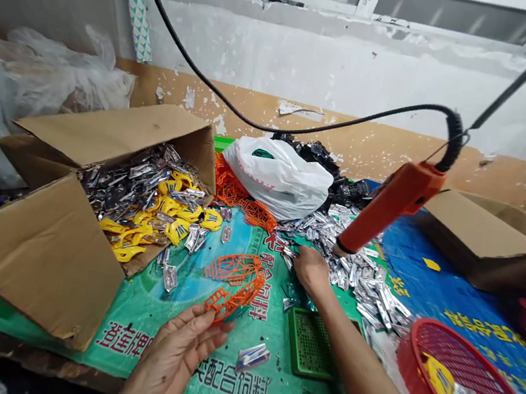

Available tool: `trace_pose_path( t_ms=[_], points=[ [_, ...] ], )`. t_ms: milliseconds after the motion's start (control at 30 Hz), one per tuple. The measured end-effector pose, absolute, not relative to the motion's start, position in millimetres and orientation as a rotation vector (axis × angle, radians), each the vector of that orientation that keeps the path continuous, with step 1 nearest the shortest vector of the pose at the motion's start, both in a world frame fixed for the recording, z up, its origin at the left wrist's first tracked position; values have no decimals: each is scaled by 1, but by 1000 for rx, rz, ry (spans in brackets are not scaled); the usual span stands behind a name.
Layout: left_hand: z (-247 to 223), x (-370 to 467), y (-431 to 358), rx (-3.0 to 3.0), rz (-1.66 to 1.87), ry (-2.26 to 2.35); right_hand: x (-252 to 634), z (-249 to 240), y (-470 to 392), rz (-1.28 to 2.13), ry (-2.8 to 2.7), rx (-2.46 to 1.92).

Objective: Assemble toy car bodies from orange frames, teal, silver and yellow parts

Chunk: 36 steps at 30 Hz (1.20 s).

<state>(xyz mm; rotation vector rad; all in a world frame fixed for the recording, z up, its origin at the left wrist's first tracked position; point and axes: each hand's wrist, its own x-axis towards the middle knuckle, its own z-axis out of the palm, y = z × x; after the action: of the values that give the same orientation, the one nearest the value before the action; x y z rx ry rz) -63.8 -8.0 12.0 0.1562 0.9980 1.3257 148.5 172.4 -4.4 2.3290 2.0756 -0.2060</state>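
My left hand [180,358], palm up near the front of the table, pinches the end of an orange plastic lattice piece [251,286] between thumb and fingers. Below it lies a single silver packet [253,357]. My right hand [312,269] is closed at the left edge of a pile of small silver pieces [365,278]. Its fingertips are partly hidden, with silvery bits beside them, so what they grip is unclear. Just above that hand hangs an orange-red handheld tool [389,208]. More orange lattice pieces [232,185] lie behind.
A cardboard box [33,246] on the left spills yellow pieces [152,222] and dark and silver ones. A white plastic bag [278,179] sits at the back. A green tray [312,343] lies under my right forearm. On the right stand a red basket [481,368] and another box [488,235].
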Motion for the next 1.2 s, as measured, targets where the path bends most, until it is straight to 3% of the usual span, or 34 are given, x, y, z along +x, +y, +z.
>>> trace_pose_path(
  t_ms=[500, 633, 933, 1200],
  points=[
    [15, -59, -6, 113, 1330, 1032, 155, -1, 175, -553, 2224, 2486],
    [13, -62, -3, 124, 1339, 1026, 155, 8, 162, -931, 2353, 2529],
    [10, -60, 5, 144, 1381, 1016, 139, 26, 105, -2287, 2121, 2113],
    [10, -61, 4, 147, 1433, 962, 130, 18, 87, -2641, 1912, 1832]
  ],
)
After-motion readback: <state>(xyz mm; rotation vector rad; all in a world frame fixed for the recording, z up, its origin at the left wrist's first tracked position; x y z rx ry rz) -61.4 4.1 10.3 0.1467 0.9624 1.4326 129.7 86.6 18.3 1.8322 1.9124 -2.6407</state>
